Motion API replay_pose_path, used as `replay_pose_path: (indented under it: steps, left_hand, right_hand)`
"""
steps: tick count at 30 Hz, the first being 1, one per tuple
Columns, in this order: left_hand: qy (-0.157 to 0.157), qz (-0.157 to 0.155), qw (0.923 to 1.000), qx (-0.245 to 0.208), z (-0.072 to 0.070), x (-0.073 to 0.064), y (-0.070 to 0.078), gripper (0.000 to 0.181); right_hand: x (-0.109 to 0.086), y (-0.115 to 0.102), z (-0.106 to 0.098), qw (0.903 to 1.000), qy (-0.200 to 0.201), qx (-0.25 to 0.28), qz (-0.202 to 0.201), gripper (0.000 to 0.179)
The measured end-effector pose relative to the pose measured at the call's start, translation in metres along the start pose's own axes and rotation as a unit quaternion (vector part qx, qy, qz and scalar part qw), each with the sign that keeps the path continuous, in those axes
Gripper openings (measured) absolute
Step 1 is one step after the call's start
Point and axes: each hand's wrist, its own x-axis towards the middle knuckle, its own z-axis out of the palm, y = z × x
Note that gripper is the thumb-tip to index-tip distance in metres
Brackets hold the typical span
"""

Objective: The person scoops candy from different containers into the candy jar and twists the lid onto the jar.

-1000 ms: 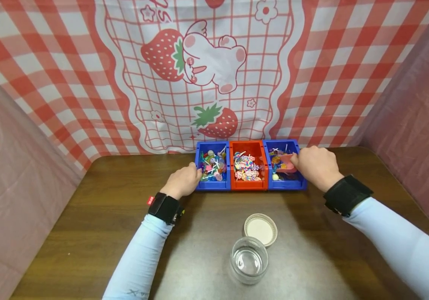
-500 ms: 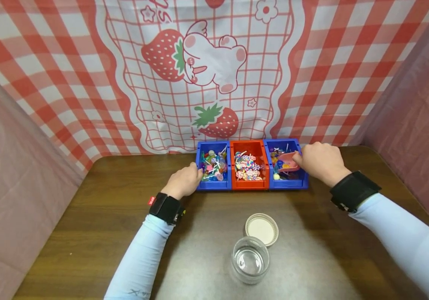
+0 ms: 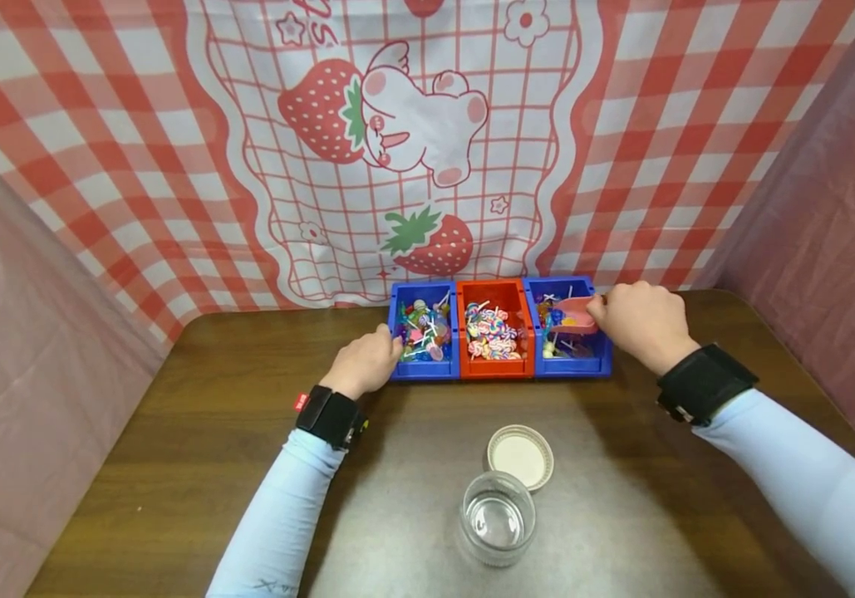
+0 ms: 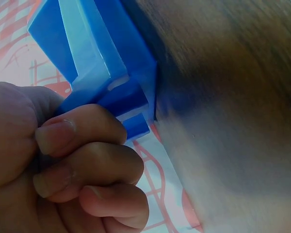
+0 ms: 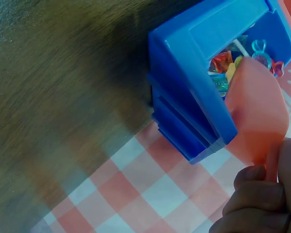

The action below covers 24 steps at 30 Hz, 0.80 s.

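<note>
My right hand (image 3: 646, 324) grips the handle of a pink scoop (image 5: 259, 109). In the head view the scoop holds small colourful pieces, one blue and one yellow. It lies over the right blue bin (image 3: 575, 367), which contains mixed candy-like pieces. At the far end of the row, the curled fingers of my left hand (image 4: 97, 165) hold the outer side wall of the left blue bin (image 4: 104, 53). That bin contains colourful pieces and lollipops (image 3: 427, 332). Between the two stands a red bin (image 3: 494, 368) of swirled lollipops (image 3: 493, 334).
An uncovered glass jar (image 3: 497, 519) stands on the wooden table (image 3: 233, 415) in front of the bins. Just behind it lies a round lid (image 3: 520, 458), white inside. A red-and-white checked cloth (image 3: 666, 133) hangs behind the bins, with pink cloth (image 3: 831, 216) at both sides.
My right hand has shifted slightly right and away from me. The scoop has come up from among the pieces in the right bin, now carrying some. My left hand stays on its bin.
</note>
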Motion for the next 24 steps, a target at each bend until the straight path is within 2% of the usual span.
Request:
replay_pose_path:
  steps: [4, 11, 15, 24]
  left_hand:
    - [0.007, -0.001, 1.0, 0.004, 0.0, 0.002, 0.0, 0.045]
    - [-0.006, -0.007, 1.0, 0.001, 0.001, -0.002, -0.002, 0.047]
    - [-0.004, -0.011, 0.9999, 0.002, 0.0, -0.004, -0.004, 0.046]
    - [0.001, 0.0, 1.0, -0.002, 0.001, -0.001, 0.0, 0.045]
  right_hand:
    - [-0.001, 0.001, 0.0, 0.9994, 0.032, 0.009, 0.012, 0.053]
    - [-0.002, 0.004, 0.003, 0.9992, 0.023, 0.028, 0.02, 0.051]
    - [0.0, 0.003, 0.006, 0.9992, 0.017, 0.036, 0.004, 0.05]
    - [0.008, -0.004, 0.012, 0.9995, 0.008, 0.006, -0.03, 0.046]
